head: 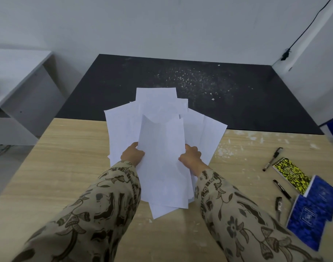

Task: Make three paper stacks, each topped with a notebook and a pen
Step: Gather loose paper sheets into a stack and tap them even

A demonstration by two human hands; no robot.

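The head view shows the left hand and right hand each pinching one side of a messy bunch of white paper sheets, long way pointing forward, over the pale wooden tabletop, with the small notebooks and black pens nearer the right hand.

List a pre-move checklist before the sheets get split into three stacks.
1. Grip: left hand and right hand both hold the sheets at their side edges. ok.
2. Sheets squared up: they are fanned and skewed, with corners sticking out. not ok.
3. Notebooks at hand: a yellow notebook and two blue notebooks lie on the table, to the right. ok.
4. Pens: three pens lie beside the notebooks. ok.
5. Enough sheets for three even stacks: cannot tell.
6. Room for stacks: bare wood shows to the left of the sheets. ok.
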